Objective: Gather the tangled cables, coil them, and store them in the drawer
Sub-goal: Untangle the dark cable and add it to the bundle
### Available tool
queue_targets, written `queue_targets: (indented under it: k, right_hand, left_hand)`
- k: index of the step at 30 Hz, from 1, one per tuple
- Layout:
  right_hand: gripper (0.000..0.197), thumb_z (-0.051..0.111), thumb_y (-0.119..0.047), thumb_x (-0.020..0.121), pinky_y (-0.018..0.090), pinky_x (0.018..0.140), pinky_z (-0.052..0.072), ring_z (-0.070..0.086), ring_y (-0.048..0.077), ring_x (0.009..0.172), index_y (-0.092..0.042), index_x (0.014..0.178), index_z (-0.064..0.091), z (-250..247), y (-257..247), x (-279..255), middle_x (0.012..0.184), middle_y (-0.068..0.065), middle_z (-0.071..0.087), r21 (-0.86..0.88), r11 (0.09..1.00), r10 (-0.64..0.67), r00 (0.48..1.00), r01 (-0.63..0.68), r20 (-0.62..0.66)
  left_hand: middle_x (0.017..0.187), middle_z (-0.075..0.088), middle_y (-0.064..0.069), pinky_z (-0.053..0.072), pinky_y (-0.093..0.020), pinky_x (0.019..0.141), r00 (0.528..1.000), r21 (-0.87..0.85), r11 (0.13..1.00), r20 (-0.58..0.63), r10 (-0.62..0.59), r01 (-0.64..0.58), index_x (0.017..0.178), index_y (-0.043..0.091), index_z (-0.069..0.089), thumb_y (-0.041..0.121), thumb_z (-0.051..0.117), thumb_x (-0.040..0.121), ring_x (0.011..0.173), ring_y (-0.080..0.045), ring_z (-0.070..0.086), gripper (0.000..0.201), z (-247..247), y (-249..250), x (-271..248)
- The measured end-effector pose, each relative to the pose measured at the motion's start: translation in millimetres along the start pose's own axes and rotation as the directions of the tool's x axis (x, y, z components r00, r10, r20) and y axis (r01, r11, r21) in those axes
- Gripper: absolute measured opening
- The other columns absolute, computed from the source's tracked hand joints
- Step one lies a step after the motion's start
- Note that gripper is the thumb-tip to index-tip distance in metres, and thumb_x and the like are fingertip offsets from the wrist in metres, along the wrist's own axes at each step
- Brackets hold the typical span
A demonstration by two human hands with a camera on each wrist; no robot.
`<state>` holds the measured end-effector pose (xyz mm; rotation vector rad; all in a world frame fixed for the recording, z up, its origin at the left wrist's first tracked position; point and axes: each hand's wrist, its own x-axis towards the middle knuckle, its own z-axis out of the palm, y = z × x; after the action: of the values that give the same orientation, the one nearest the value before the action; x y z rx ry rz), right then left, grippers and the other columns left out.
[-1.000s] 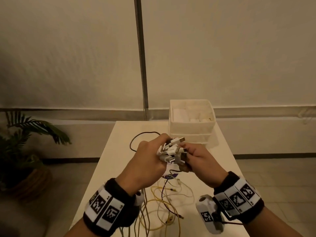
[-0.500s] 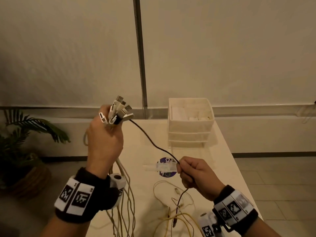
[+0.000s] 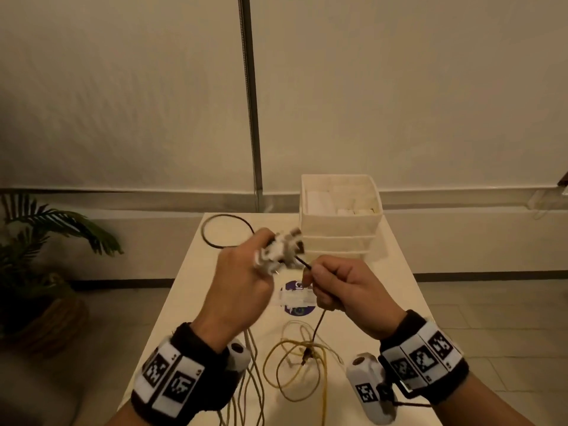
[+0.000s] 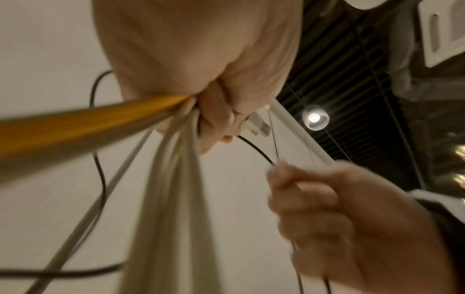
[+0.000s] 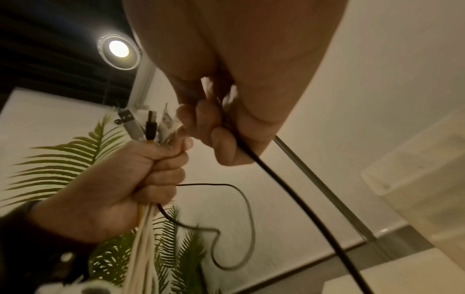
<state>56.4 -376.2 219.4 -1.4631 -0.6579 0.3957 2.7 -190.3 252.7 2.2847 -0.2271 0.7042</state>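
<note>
My left hand [image 3: 246, 272] grips a bundle of cables [image 3: 281, 250] just below their plugs, above the middle of the table; white and yellow strands [image 4: 173, 179] hang down from the fist. The plugs [image 5: 148, 125] stick up out of it. My right hand [image 3: 335, 287] is close beside it, pinching the black cable [image 5: 264, 169] a short way from the bundle. That black cable loops [image 3: 227, 232] behind the left hand. A yellow cable [image 3: 295, 367] lies tangled on the table below my hands. The white drawer unit [image 3: 339, 229] stands at the table's far right.
The cream table [image 3: 196, 284] carries a round purple sticker [image 3: 299, 298] under my hands. A potted palm [image 3: 37, 250] stands on the floor to the left. A wall with a vertical metal strip [image 3: 250, 103] is behind the table.
My left hand, raised high to the left half a second ago, has dropped back to the centre beside my right hand. The black cable now forms a loop behind it.
</note>
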Motion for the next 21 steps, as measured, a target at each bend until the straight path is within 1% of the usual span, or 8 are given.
queue_targets:
  k: [3, 5, 7, 10, 12, 14, 17, 21]
  right_hand:
    - [0.027, 0.047, -0.025, 0.094, 0.022, 0.052, 0.033, 0.035, 0.012, 0.05, -0.013, 0.076, 0.063, -2, 21, -6, 0.056, 0.003, 0.042, -0.013, 0.999, 0.044, 0.999, -0.045, -0.029]
    - [0.027, 0.048, -0.027, 0.093, 0.026, 0.051, 0.03, 0.032, 0.014, 0.05, -0.016, 0.072, 0.062, -3, 41, -11, 0.056, 0.003, 0.04, -0.013, 0.995, 0.102, 0.993, -0.103, -0.06]
    - [0.027, 0.048, -0.027, 0.092, 0.029, 0.052, 0.026, 0.028, 0.015, 0.049, -0.014, 0.071, 0.06, -4, 55, -14, 0.054, 0.0, 0.039, 0.01, 0.991, 0.133, 0.986, -0.133, -0.097]
    - [0.026, 0.049, -0.025, 0.09, 0.028, 0.05, 0.025, 0.028, 0.013, 0.047, -0.009, 0.071, 0.058, -4, 64, -11, 0.051, -0.002, 0.037, 0.045, 0.991, 0.133, 0.977, -0.128, -0.169]
    - [0.026, 0.049, -0.023, 0.092, 0.027, 0.048, 0.026, 0.03, 0.013, 0.047, -0.009, 0.072, 0.058, -6, 64, -5, 0.051, -0.002, 0.038, -0.02, 0.994, 0.103, 0.965, -0.111, -0.241]
    - [0.028, 0.048, -0.015, 0.098, 0.024, 0.046, 0.03, 0.033, 0.011, 0.048, -0.009, 0.074, 0.059, -10, 57, -2, 0.051, -0.004, 0.04, -0.156, 0.982, 0.059, 0.957, -0.107, -0.283]
    - [0.026, 0.047, -0.009, 0.099, 0.018, 0.047, 0.033, 0.036, 0.006, 0.048, -0.004, 0.078, 0.06, -13, 36, -17, 0.052, -0.006, 0.043, -0.274, 0.957, 0.038, 0.978, -0.094, -0.205]
    - [0.026, 0.05, -0.029, 0.094, 0.028, 0.045, 0.03, 0.035, 0.019, 0.048, -0.008, 0.089, 0.064, 7, 26, -69, 0.056, 0.001, 0.05, -0.085, 0.979, 0.194, 0.978, -0.188, 0.076]
  left_hand:
    - [0.068, 0.055, 0.014, 0.041, -0.01, 0.05, 0.969, -0.055, 0.997, -0.238, -0.066, 0.055, 0.087, 0.024, 0.057, 0.0, 0.055, 0.092, 0.059, -0.001, 0.054, 0.025, -19, -8, 9]
    - [0.068, 0.055, 0.011, 0.043, -0.022, 0.051, 0.927, -0.165, 0.981, -0.341, -0.157, 0.106, 0.084, 0.036, 0.057, 0.01, 0.057, 0.096, 0.056, -0.006, 0.051, 0.028, -32, -21, 13]
    - [0.064, 0.053, 0.007, 0.041, -0.034, 0.05, 0.913, -0.196, 0.971, -0.355, -0.2, 0.136, 0.08, 0.035, 0.056, 0.013, 0.057, 0.096, 0.055, -0.015, 0.048, 0.028, -40, -28, 14]
    - [0.064, 0.052, 0.005, 0.041, -0.026, 0.048, 0.92, -0.17, 0.971, -0.325, -0.217, 0.169, 0.079, 0.038, 0.051, 0.007, 0.058, 0.095, 0.054, -0.012, 0.049, 0.036, -37, -21, 9]
    - [0.065, 0.052, 0.004, 0.04, -0.017, 0.044, 0.929, -0.2, 0.968, -0.306, -0.208, 0.151, 0.081, 0.038, 0.051, 0.008, 0.058, 0.096, 0.05, -0.008, 0.05, 0.034, -34, -18, 7]
    - [0.064, 0.052, 0.003, 0.041, -0.02, 0.044, 0.931, -0.186, 0.972, -0.307, -0.196, 0.144, 0.081, 0.034, 0.052, 0.01, 0.059, 0.096, 0.05, -0.008, 0.05, 0.029, -36, -21, 5]
    - [0.059, 0.051, -0.001, 0.041, -0.038, 0.044, 0.922, -0.227, 0.956, -0.296, -0.249, 0.185, 0.082, 0.026, 0.056, 0.028, 0.057, 0.095, 0.05, -0.024, 0.047, 0.014, -46, -31, -5]
    - [0.049, 0.044, 0.007, 0.033, -0.024, 0.041, 0.923, -0.382, 0.898, -0.216, -0.319, 0.22, 0.071, 0.035, 0.054, 0.036, 0.058, 0.09, 0.042, -0.01, 0.036, 0.019, -57, -32, -20]
